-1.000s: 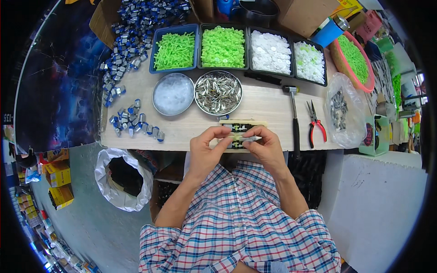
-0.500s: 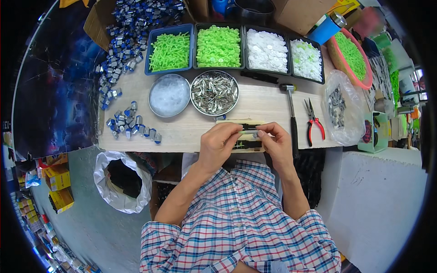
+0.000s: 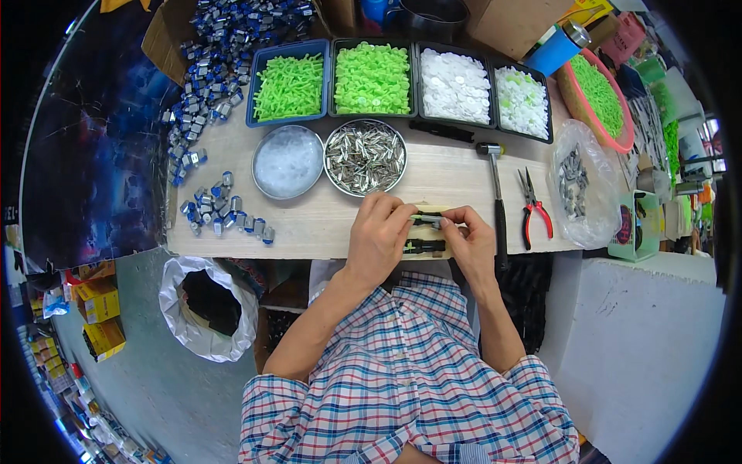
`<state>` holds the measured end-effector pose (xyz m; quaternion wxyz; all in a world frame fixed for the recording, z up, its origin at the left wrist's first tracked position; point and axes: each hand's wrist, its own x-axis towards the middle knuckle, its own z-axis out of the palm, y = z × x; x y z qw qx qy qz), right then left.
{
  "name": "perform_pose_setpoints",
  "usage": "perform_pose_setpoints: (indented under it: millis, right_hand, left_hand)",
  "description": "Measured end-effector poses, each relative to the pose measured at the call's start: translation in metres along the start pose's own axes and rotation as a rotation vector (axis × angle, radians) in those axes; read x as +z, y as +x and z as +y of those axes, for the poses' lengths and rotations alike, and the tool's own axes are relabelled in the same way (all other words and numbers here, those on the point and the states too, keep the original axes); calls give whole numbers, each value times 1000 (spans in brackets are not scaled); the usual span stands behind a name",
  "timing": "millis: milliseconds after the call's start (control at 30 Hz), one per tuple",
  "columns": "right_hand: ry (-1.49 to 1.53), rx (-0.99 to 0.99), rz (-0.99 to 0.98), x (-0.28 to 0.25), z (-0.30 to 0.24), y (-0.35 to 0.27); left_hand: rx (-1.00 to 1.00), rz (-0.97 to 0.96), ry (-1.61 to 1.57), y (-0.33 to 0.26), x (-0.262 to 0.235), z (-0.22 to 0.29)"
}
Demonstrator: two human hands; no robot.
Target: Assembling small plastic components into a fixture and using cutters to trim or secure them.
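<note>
My left hand [image 3: 377,238] and my right hand [image 3: 470,241] meet over the near edge of the wooden bench [image 3: 325,220]. Both pinch a small silver metal piece [image 3: 430,221] between their fingertips. Under the hands lies a pale block [image 3: 430,232] with dark fittings on it, one dark fitting [image 3: 423,247] showing between my thumbs. A round tin of silver metal parts [image 3: 365,157] stands just beyond my left hand.
A round tin of clear bits [image 3: 287,162] sits left of the metal parts. Trays of green pieces [image 3: 291,87] and white pieces [image 3: 455,85] line the back. A hammer [image 3: 495,184], red pliers [image 3: 533,207], a bag of parts [image 3: 576,185], blue-silver parts [image 3: 226,215], a white-lined bin [image 3: 205,305].
Both hands have slid slightly away from me onto the block, and the fingertips have closed together on the small metal piece.
</note>
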<state>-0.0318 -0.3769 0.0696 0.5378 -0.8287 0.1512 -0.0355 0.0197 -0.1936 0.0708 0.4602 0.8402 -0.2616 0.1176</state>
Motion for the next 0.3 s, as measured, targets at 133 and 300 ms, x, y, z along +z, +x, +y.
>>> perform_pose_setpoints:
  millis: [133,300]
  right_hand:
    - [-17,-13,6,1,1,2]
    - [-236,-244,60,6,1,5]
  left_hand:
    - [61,-67,83,4,9,-7]
    - [66,-177,240,4,12,-2]
